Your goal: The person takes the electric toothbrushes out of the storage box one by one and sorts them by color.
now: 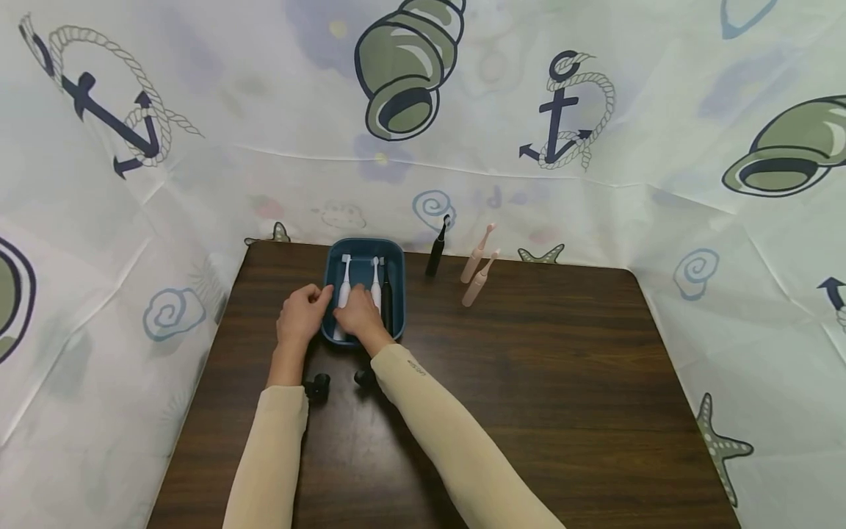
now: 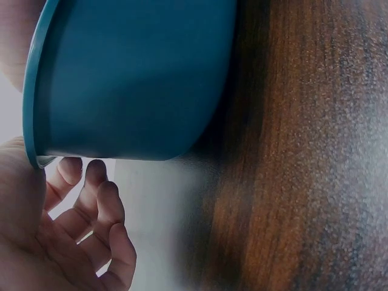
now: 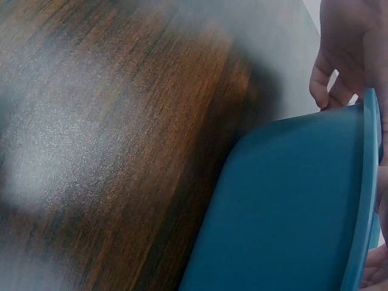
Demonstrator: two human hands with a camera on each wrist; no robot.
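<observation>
A blue plastic bin (image 1: 399, 257) stands at the back left of the table. Inside it lie a white electric toothbrush (image 1: 346, 273) on the left, another white electric toothbrush (image 1: 376, 275) and a black electric toothbrush (image 1: 388, 305) on the right. My left hand (image 1: 300, 316) pinches the bin's left rim; in the left wrist view its curled fingers (image 2: 109, 203) are outside the wall. Reaching over the bin's near side, my right hand (image 1: 362, 314) holds the left white toothbrush by its handle. That hand's fingertips are largely hidden, and the right wrist view shows mostly the bin's outer wall (image 3: 285, 206).
Right of the bin stand a black electric toothbrush (image 1: 435, 253) and two pink ones, one behind (image 1: 472, 264) and one in front (image 1: 477, 286). Small black devices (image 1: 319, 388) are at the wrists. A patterned cloth (image 1: 317, 184) hangs behind the brown wooden table (image 1: 562, 382).
</observation>
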